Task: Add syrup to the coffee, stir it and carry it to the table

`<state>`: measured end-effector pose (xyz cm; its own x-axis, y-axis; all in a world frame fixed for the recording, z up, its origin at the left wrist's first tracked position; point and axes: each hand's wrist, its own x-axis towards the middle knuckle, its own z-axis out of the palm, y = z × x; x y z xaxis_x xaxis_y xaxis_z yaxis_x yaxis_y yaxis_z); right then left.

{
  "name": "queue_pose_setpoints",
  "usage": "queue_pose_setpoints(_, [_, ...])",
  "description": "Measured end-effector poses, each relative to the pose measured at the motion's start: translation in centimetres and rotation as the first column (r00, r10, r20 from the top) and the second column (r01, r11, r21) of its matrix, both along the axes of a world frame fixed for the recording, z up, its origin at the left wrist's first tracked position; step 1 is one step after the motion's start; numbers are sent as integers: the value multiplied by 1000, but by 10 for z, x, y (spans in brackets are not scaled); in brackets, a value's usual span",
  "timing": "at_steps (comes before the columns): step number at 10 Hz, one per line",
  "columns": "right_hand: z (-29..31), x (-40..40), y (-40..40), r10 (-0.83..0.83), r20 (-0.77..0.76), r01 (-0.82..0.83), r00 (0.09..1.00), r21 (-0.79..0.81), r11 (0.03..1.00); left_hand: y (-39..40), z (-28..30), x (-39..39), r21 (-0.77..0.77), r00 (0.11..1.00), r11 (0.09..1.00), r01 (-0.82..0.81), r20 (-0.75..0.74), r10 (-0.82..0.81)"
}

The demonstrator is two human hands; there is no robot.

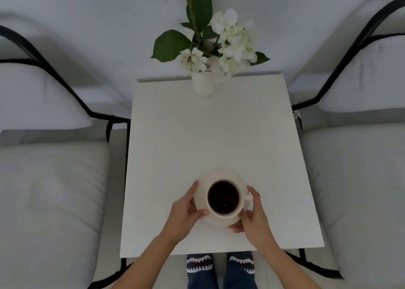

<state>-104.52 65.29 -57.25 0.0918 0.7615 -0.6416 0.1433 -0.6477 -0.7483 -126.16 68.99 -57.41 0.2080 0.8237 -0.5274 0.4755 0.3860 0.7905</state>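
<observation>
A cream cup full of dark coffee stands on a matching saucer over the near part of the white square table. The cup's handle points right. My left hand grips the saucer's left rim, thumb on top. My right hand grips its right rim beside the handle. Whether the saucer rests on the table or hovers just above it, I cannot tell. No syrup or spoon is in view.
A white vase of white flowers and green leaves stands at the table's far edge. Cushioned black-framed chairs flank the table, one on the left and one on the right. My feet in patterned socks show below the near edge.
</observation>
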Motion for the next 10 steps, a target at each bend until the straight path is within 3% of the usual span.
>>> queue_pose_setpoints(7, [-18,-6,2,-47,69,51,997,-47,998,6,-17,3,31,963,981,193,-195,-183])
queue_pose_setpoints(9, [-8,-3,6,94,116,-81,989,-112,990,10,-13,8,33,928,970,241,-299,-221])
queue_pose_setpoints(10, [13,16,16,161,102,-137,982,-207,969,4,-7,7,81,937,984,156,-328,-121])
